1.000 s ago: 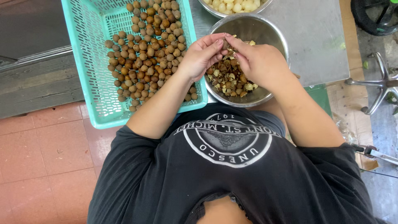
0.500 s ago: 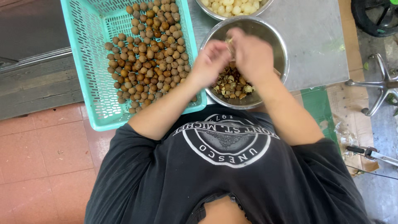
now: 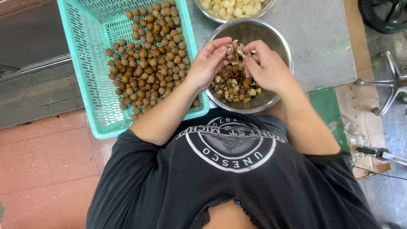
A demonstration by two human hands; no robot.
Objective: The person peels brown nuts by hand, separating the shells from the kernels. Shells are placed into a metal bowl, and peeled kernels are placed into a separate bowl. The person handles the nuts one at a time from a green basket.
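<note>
Both our hands sit over the steel bowl (image 3: 277,40) of shells, fingertips meeting above its far half. Our left hand (image 3: 207,63) is curled partway, thumb and forefinger pinched on a small brown fruit (image 3: 230,49). Our right hand (image 3: 265,65) is curled likewise, fingertips on the same fruit and on shell bits; we can't tell which hand bears it. The shell pieces (image 3: 233,85) lie in the bowl's bottom, directly under the hands. Left of the bowl, touching it, is a turquoise plastic basket (image 3: 85,63) holding whole brown fruits (image 3: 146,59). Beyond the bowl, a second steel bowl of peeled pale fruit (image 3: 233,6). The bowls rest on a grey metal tabletop (image 3: 318,46). Left of the basket: red floor tiles (image 3: 38,157). Right of the bowl: a chair base (image 3: 390,85).
</note>
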